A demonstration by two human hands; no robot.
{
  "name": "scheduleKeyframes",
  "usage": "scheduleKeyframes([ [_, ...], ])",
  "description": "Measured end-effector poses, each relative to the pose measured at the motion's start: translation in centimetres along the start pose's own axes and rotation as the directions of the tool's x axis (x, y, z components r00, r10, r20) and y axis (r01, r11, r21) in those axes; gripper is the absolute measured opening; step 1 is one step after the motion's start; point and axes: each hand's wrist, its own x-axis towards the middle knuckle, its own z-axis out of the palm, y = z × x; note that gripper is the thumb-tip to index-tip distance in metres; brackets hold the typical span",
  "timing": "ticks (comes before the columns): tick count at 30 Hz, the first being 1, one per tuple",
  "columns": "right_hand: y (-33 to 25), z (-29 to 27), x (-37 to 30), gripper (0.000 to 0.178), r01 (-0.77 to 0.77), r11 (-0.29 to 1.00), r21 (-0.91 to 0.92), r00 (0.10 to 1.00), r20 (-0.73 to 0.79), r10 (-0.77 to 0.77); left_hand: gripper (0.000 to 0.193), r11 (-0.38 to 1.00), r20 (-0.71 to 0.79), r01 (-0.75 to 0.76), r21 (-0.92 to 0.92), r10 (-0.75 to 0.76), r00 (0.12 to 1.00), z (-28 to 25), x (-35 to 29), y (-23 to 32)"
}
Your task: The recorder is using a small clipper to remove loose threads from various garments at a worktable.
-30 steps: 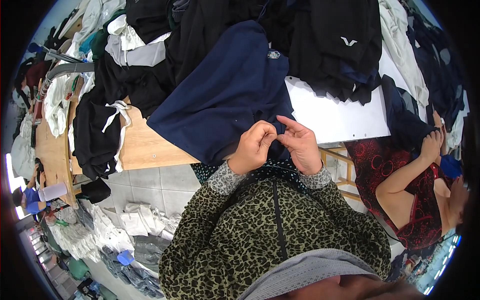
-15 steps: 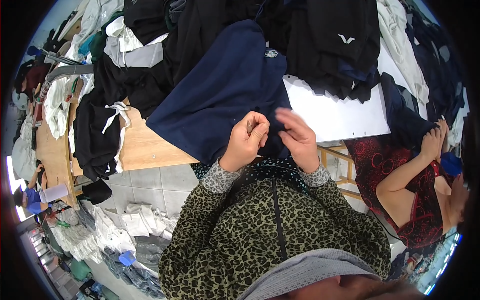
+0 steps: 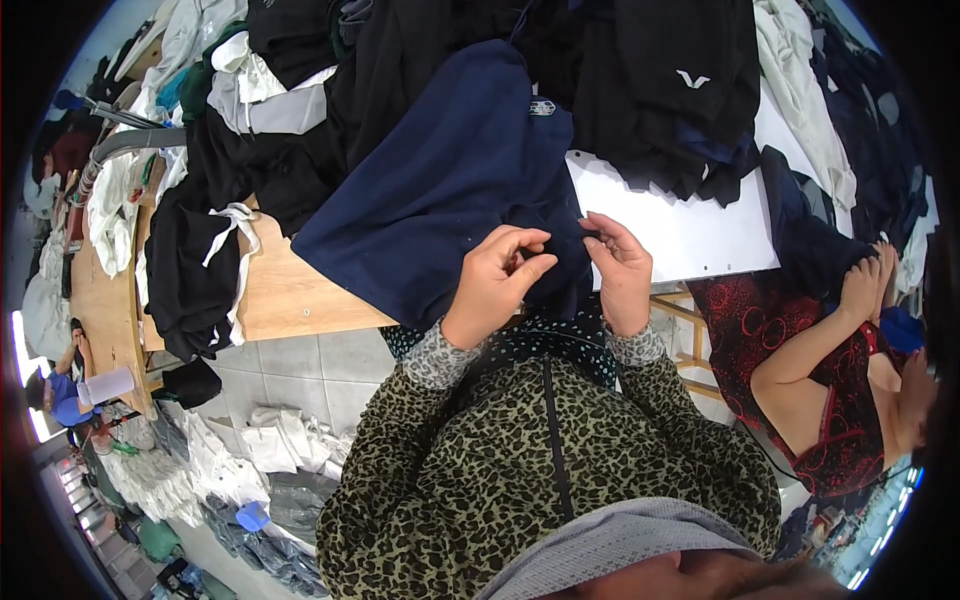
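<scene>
A navy garment lies over the table edge in front of me, its near part hanging toward my lap. My left hand is closed over its near part, fingers curled and thumb brought toward the index finger. What that hand holds is hidden inside the fingers. To its right, my right hand pinches a bit of the navy cloth between thumb and fingertips. A small gap of dark fabric lies between the two hands. Near the garment's upper right edge sits a small light printed patch.
Black garments are heaped along the far side, beside a white board. Left on the wooden table lies a black garment with white ties. At right, a person in red-and-black clothing handles dark cloth. White bundles lie on the floor.
My right hand has gone from a loose, blurred motion to a pinch on the cloth, slightly farther right. The left hand has turned, and the small greyish piece in its fingers no longer shows.
</scene>
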Motion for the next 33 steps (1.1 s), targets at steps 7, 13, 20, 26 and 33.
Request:
scheduleKeyframes([
  [7,-0.1,0.5,-1.0,0.035,-0.001,0.999,0.051,0.999,0.054,-0.002,0.025,0.971,-0.039,-0.012,0.237,0.022,0.999,2.5,-0.6,-0.5],
  [13,0.1,0.4,-1.0,0.033,0.024,0.998,0.062,0.999,0.042,-0.027,0.012,0.985,0.012,0.018,0.170,-0.020,1.000,1.7,-0.4,-1.3],
  [20,0.1,0.3,-0.8,0.029,0.062,0.997,-0.034,0.996,0.063,-0.060,0.011,0.969,0.086,0.229,-0.089,-0.221,0.971,0.6,-0.6,-0.6],
  [26,0.1,1.0,-1.3,0.029,0.012,0.999,0.052,0.999,0.053,-0.014,0.016,0.967,-0.060,-0.058,0.249,0.075,0.995,2.4,-1.2,-1.6],
  [33,0.0,0.7,-1.3,0.026,0.044,0.999,-0.013,0.996,0.073,-0.043,0.010,0.982,0.043,0.191,-0.004,-0.191,0.981,0.7,-1.0,-1.6],
])
